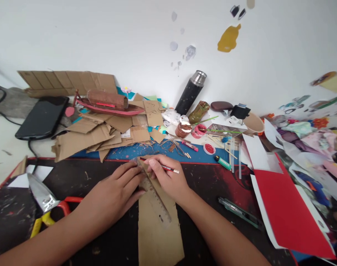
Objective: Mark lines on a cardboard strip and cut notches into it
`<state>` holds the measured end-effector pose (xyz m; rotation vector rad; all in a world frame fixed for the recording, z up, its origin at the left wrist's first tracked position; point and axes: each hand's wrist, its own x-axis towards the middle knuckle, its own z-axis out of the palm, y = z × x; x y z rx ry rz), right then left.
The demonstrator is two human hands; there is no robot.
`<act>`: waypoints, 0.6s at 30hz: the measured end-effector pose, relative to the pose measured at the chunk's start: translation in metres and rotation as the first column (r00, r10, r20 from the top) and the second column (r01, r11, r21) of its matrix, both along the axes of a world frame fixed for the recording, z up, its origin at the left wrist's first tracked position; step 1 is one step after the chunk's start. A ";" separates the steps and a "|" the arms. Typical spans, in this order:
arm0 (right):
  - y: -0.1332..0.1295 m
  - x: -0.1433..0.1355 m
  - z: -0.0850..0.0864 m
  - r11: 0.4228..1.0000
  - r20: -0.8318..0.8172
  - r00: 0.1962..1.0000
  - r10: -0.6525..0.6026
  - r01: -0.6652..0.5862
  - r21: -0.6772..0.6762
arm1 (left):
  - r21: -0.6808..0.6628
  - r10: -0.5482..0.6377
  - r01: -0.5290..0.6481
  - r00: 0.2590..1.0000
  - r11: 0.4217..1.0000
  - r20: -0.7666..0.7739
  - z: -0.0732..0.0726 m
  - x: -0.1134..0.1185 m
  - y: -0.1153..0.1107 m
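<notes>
A strip of brown cardboard [160,242] lies on the dark mat in front of me, with a clear ruler [158,203] slanting across it. My left hand [115,192] presses the ruler's upper end against the cardboard, its fingers together. My right hand [168,177] is closed round a pencil [170,169] and rests at the cardboard's far end, beside the ruler. The pencil's tip is near the ruler's top edge, close to my left fingertips.
Scissors [50,207] lie open at the left, below a black phone [42,117]. A box cutter [239,212] and red paper [290,207] are on the right. Behind are cardboard scraps [82,138], a red model boat [110,107], paint jars [183,129] and a black flask [192,92].
</notes>
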<state>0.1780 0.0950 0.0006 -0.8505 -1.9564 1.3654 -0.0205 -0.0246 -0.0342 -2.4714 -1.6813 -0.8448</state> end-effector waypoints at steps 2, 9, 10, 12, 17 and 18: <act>0.000 0.000 0.000 1.000 -0.002 1.000 0.000 0.000 0.012 | 0.005 0.002 -0.002 1.000 1.000 -0.009 0.000 0.001 0.000; -0.001 0.000 -0.001 1.000 0.029 1.000 -0.006 0.005 0.031 | 0.018 0.003 -0.003 1.000 1.000 -0.028 0.002 0.002 0.001; -0.001 0.000 -0.001 0.999 0.032 0.999 -0.005 0.004 0.032 | 0.015 0.005 -0.005 1.000 1.000 -0.014 0.002 0.002 0.001; -0.001 -0.001 -0.001 0.999 0.029 1.000 -0.005 0.003 0.042 | 0.009 0.005 -0.005 1.000 1.000 0.003 0.001 0.002 0.001; -0.001 -0.002 -0.001 0.998 0.020 1.000 -0.008 0.007 0.065 | 0.007 0.013 -0.013 1.000 1.000 -0.005 0.001 0.002 0.000; -0.001 -0.002 0.000 0.998 0.021 1.000 -0.009 0.008 0.063 | 0.010 0.013 -0.013 1.000 1.000 -0.010 0.001 0.002 0.000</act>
